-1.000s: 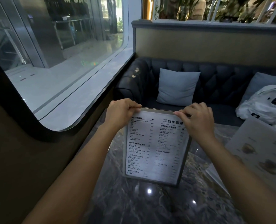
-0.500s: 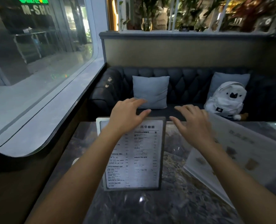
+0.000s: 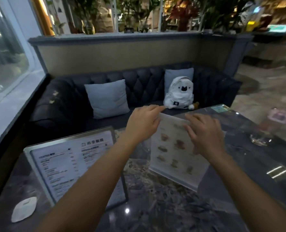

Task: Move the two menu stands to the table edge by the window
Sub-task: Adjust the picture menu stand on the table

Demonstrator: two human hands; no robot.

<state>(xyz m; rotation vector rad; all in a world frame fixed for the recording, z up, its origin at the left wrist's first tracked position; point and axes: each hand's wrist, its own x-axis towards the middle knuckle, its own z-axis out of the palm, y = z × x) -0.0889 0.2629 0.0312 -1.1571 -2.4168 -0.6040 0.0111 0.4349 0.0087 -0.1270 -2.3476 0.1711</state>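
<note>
A framed text menu stand (image 3: 67, 166) stands upright on the dark marble table (image 3: 164, 206), at its left side by the window (image 3: 6, 67). A clear acrylic picture menu stand (image 3: 174, 153) stands farther right, near the table's middle. My left hand (image 3: 144, 126) pinches the picture menu's top left corner. My right hand (image 3: 204, 133) lies with spread fingers over its upper right part; its thumb is hidden. My left forearm crosses in front of the text menu's right edge.
A white oval object (image 3: 24, 209) lies at the table's near left corner. A glass ashtray (image 3: 260, 139) sits at the right. Behind the table is a dark tufted sofa (image 3: 63, 104) with a grey cushion (image 3: 108, 98) and a white plush backpack (image 3: 179, 93).
Both hands let go of the text menu stand, which now stands by the window. They moved right to the picture menu stand, and the view swung right.
</note>
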